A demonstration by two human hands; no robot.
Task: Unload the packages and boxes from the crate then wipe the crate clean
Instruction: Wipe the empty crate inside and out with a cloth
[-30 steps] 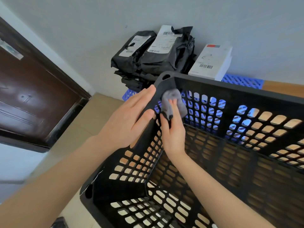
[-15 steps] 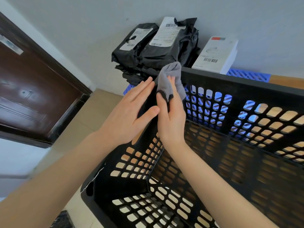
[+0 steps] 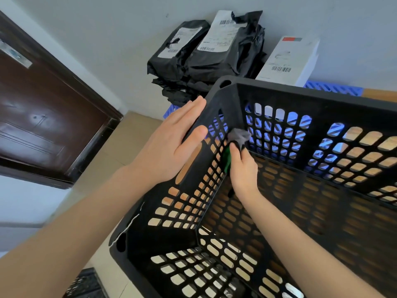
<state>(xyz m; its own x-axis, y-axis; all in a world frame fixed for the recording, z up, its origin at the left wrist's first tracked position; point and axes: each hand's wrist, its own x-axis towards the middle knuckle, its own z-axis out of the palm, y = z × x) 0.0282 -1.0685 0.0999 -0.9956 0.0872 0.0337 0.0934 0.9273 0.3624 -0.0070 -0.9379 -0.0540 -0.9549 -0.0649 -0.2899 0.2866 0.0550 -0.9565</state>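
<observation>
A black perforated plastic crate (image 3: 322,97) fills the middle and right of the view, with nothing inside it. My left hand (image 3: 169,145) lies flat against the outside of its left wall, thumb over the rim, fingers straight. Inside the far left corner my right hand (image 3: 242,166) pinches a small grey cloth (image 3: 238,135) and presses it against the wall. Behind the crate, black mailer packages (image 3: 206,54) with white labels are stacked against the wall. A white box (image 3: 287,59) stands beside them.
A blue plastic crate (image 3: 335,89) lies under the packages and box, on a wooden surface (image 3: 380,93). A dark brown door (image 3: 43,108) is at the left, with tan floor (image 3: 133,130) below. A dark object (image 3: 83,284) lies at the bottom left.
My right hand has moved the cloth from the top rim of the far left corner down inside the crate. My left hand stays on the left wall.
</observation>
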